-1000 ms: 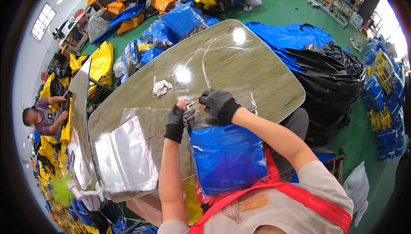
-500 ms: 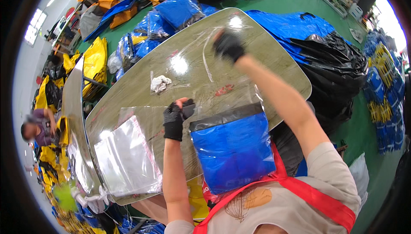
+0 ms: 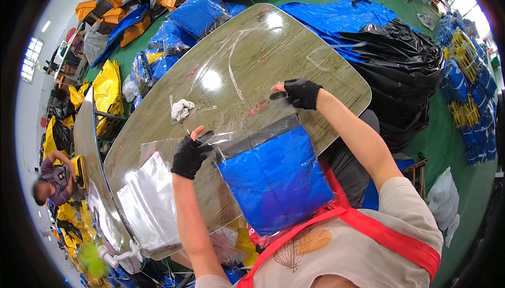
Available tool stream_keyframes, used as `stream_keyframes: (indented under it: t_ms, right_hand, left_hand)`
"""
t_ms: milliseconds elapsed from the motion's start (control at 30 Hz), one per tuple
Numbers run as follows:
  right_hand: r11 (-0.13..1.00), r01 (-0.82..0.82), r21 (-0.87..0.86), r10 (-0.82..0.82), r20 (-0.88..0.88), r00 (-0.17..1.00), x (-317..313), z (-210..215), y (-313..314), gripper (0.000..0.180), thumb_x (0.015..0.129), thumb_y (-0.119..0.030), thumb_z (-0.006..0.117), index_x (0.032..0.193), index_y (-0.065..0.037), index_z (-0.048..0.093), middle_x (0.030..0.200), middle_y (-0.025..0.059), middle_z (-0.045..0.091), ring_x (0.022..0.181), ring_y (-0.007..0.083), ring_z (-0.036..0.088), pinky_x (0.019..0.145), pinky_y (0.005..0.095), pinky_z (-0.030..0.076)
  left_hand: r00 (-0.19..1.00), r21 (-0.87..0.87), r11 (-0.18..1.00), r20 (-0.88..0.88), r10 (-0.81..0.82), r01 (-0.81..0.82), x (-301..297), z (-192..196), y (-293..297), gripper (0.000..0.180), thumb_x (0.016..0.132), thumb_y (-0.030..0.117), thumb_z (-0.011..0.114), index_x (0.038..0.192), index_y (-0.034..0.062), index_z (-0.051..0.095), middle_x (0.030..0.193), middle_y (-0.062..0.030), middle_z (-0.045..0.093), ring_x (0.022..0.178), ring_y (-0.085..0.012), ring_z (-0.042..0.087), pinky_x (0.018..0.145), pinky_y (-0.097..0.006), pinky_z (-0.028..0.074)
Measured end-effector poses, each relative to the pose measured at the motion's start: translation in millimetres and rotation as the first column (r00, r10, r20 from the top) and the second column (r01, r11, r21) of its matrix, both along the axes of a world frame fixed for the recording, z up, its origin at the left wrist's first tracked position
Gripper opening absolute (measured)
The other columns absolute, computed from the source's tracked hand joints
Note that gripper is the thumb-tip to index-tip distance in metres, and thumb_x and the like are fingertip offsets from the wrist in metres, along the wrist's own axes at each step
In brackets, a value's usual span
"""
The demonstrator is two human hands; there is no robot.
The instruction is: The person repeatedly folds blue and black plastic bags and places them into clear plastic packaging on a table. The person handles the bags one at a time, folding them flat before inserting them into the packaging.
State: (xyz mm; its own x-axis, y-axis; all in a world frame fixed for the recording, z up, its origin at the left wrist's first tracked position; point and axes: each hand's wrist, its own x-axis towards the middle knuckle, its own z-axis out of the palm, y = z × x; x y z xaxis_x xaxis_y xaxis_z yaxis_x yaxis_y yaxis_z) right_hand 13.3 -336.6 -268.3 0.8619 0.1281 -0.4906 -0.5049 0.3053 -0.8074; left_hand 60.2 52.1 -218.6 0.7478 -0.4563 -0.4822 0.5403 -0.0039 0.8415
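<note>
A folded blue tarp-like item [image 3: 273, 175] with a black upper band lies in a clear plastic bag [image 3: 227, 139], partly on the table's near edge and against my front. My left hand [image 3: 190, 155], in a black fingerless glove, is closed at the bag's upper left corner, thumb raised. My right hand [image 3: 299, 94], gloved alike, hovers over the upper right corner, thumb and fingers slightly apart. Clear film shows just below its fingertips; whether they touch it is hard to tell. A thin clear strip [image 3: 321, 60] is loose beyond my right hand, blurred.
On the glossy wood-patterned table [image 3: 173, 93] lie a stack of clear bags [image 3: 150, 204], a crumpled white wad [image 3: 182, 110] and several clear strips [image 3: 235, 72]. Blue packages [image 3: 197, 14] are heaped beyond; a blue-and-black sheet pile [image 3: 400, 61] stands right. A person [image 3: 55, 180] sits far left.
My right hand has come back from the far part of the table to the bag's upper right. A clear strip is now loose there. The bag has tilted, and my left hand has shifted left.
</note>
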Motion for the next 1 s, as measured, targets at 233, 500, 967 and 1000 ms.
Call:
stream_keyframes:
  t_ms: [233, 500, 967, 1000]
  right_hand:
    - [0.919, -0.174, -0.355, 0.338, 0.479, 0.81, -99, 57, 0, 0.019, 0.092, -0.019, 0.057, 0.098, -0.004, 0.068, 0.123, 0.0126, 0.061, 0.11, 0.0175, 0.058, 0.089, 0.0302, 0.046]
    - [0.124, -0.147, -0.981, 0.724, -0.012, 0.689, -96, 126, 16, 0.026, 0.083, -0.034, 0.061, 0.096, -0.014, 0.071, 0.114, 0.0138, 0.062, 0.097, 0.0292, 0.063, 0.084, 0.0381, 0.049]
    - [-0.688, 0.598, -0.411, 0.349, 0.535, 0.769, 18, -16, -279, 0.027, 0.087, -0.028, 0.052, 0.098, -0.008, 0.067, 0.108, 0.0129, 0.066, 0.099, 0.0311, 0.063, 0.087, 0.0484, 0.046]
    - [-0.722, 0.482, -0.497, 0.296, 0.408, 0.864, 20, -23, -310, 0.029, 0.088, -0.029, 0.051, 0.101, -0.009, 0.067, 0.115, 0.0126, 0.063, 0.105, 0.0316, 0.06, 0.091, 0.051, 0.043]
  left_hand:
    - [0.889, 0.062, 0.966, 0.379, -0.257, 0.252, -53, -24, 36, 0.04, 0.089, 0.037, 0.056, 0.099, -0.0015, 0.062, 0.14, -0.0222, 0.042, 0.132, -0.0302, 0.037, 0.111, -0.04, 0.022]
    - [0.353, 0.651, 0.756, 0.724, -0.593, -0.067, -43, 68, -31, 0.027, 0.082, 0.002, 0.055, 0.107, 0.0053, 0.064, 0.114, -0.0142, 0.063, 0.112, -0.031, 0.056, 0.096, -0.038, 0.042]
    - [0.976, 0.188, 0.982, 0.207, -0.072, 0.032, -113, 5, -53, 0.072, 0.073, 0.04, 0.078, 0.128, 0.0014, 0.051, 0.122, -0.0116, 0.057, 0.109, -0.024, 0.055, 0.096, -0.038, 0.043]
    - [0.985, 0.175, 0.985, 0.172, -0.031, 0.0, -64, -6, -24, 0.072, 0.078, 0.046, 0.071, 0.131, 0.0023, 0.047, 0.125, -0.0109, 0.055, 0.112, -0.0254, 0.053, 0.098, -0.039, 0.043]
